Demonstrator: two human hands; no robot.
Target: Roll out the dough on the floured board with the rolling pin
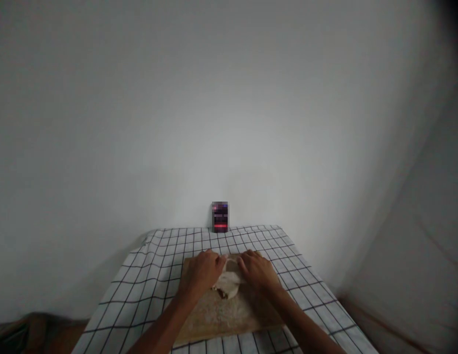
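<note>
A wooden board (229, 314) with whitish smears lies on the table before me. On it rests a pale, limp, dough-like sheet (228, 285), its near edge ragged with brownish bits. My left hand (208, 268) grips the sheet's left side, fingers curled and thumb toward the middle. Across from it, my right hand (256, 268) is closed over the right side in the same way. Both hands are near the board's far edge, a small gap between them. My fingertips are mostly hidden behind the knuckles.
A white tablecloth (140, 295) with a dark grid covers the table. At its far edge a small dark upright object (220, 217), blurred into blocks, leans by the pale wall (229, 123). Something brown and dark (33, 332) sits low on the left, beyond the table.
</note>
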